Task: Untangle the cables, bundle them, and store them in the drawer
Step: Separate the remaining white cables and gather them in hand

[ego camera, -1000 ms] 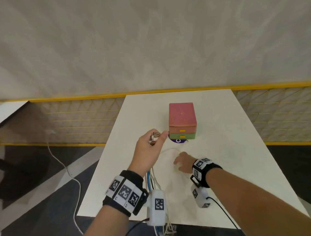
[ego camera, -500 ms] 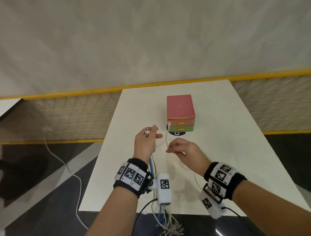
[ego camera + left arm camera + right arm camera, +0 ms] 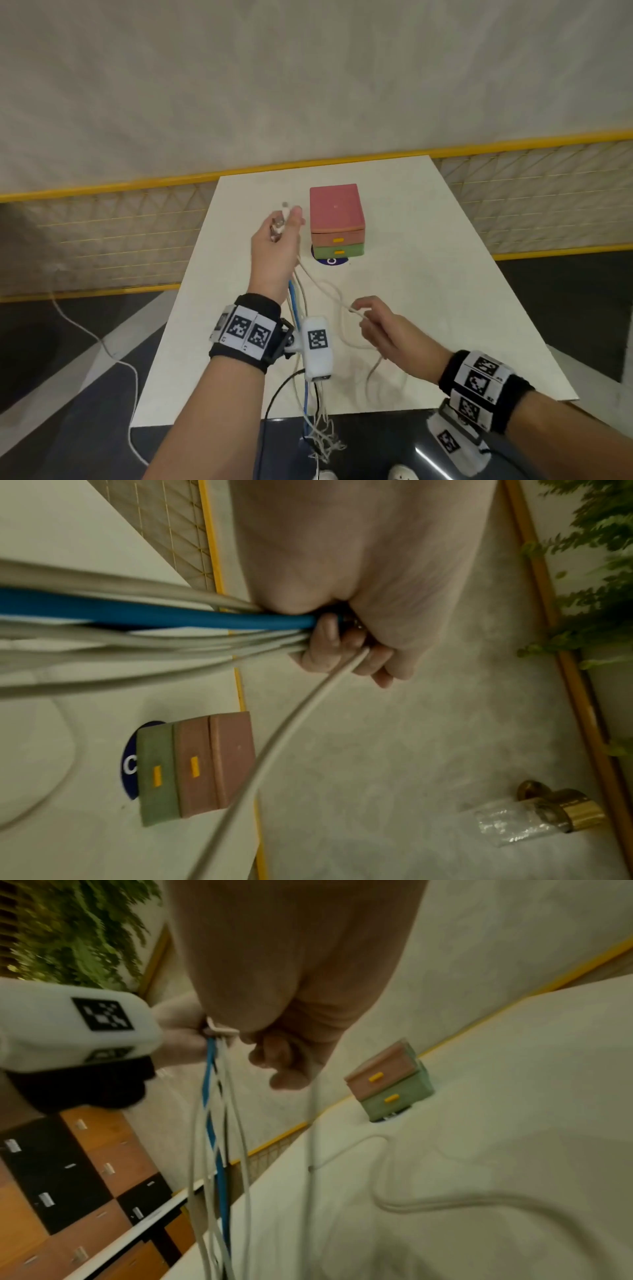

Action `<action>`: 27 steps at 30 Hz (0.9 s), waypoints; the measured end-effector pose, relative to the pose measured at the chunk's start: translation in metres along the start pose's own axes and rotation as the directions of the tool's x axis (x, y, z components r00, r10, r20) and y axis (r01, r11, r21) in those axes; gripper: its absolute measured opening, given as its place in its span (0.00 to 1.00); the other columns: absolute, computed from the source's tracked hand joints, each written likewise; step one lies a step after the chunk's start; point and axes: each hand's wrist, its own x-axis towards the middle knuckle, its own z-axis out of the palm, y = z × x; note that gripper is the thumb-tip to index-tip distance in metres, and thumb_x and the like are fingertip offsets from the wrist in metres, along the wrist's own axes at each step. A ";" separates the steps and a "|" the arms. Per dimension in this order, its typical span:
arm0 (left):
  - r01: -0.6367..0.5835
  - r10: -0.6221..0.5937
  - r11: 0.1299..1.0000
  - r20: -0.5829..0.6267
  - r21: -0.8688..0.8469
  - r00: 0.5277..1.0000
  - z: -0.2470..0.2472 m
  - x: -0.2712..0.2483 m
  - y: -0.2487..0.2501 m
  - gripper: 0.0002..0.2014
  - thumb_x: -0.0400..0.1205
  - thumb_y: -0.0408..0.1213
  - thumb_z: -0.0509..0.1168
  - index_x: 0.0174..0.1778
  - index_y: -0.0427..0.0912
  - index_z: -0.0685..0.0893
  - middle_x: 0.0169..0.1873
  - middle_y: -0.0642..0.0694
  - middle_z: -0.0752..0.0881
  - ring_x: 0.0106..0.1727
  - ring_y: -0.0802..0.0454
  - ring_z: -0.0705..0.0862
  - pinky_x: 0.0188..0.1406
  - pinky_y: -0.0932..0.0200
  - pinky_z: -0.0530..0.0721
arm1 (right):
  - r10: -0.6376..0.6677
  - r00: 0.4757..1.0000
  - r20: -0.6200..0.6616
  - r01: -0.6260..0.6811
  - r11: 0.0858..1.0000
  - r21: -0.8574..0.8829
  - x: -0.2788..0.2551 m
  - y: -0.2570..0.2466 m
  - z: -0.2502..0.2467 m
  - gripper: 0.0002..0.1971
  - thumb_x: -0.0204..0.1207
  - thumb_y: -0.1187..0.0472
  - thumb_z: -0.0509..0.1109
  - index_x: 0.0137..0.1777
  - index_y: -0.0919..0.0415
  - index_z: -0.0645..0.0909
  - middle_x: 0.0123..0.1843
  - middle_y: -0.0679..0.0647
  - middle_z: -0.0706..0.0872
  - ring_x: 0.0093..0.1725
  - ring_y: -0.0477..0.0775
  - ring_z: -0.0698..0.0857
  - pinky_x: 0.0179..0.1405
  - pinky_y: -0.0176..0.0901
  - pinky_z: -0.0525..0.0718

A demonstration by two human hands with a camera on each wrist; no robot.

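The left hand (image 3: 275, 246) was raised above the worktop (image 3: 428, 308), near its far left part, with the fingers closed around the plug ends of the cables (image 3: 298, 298): several white ones and one blue cable (image 3: 154, 614). These hung down past the wrist and over the near edge, where their lower ends were still tangled in a knot (image 3: 323, 442) below the worktop. The right hand (image 3: 380, 329) pinched one white cable (image 3: 329, 291) close to the near edge; this cable ran up to the left hand and also lay in a loose loop on the worktop.

The main risk, as I judged it, was the hanging knot. If the right hand pulled the single cable hard, the knot could tighten instead of opening. The weight of the hanging part could also drag the cables out of the left hand, and they would fall to the floor. The loose loop could catch on the corner of the small drawer box (image 3: 337, 222), which stood near the far edge, both drawers closed, and it seemed light enough to shift.

There was open room to the right of the drawer box and between it and the near edge. On the left the hand was already close to the left edge.
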 end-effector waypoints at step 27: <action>-0.166 0.138 0.980 0.235 0.106 0.962 -0.005 -0.033 0.025 0.09 0.87 0.41 0.64 0.47 0.39 0.81 0.15 0.59 0.74 0.19 0.60 0.64 0.19 0.66 0.62 | 0.431 0.866 0.255 -0.256 0.818 -0.515 0.094 0.069 0.037 0.19 0.83 0.64 0.56 0.73 0.55 0.71 0.79 0.55 0.69 0.77 0.57 0.70 0.73 0.46 0.68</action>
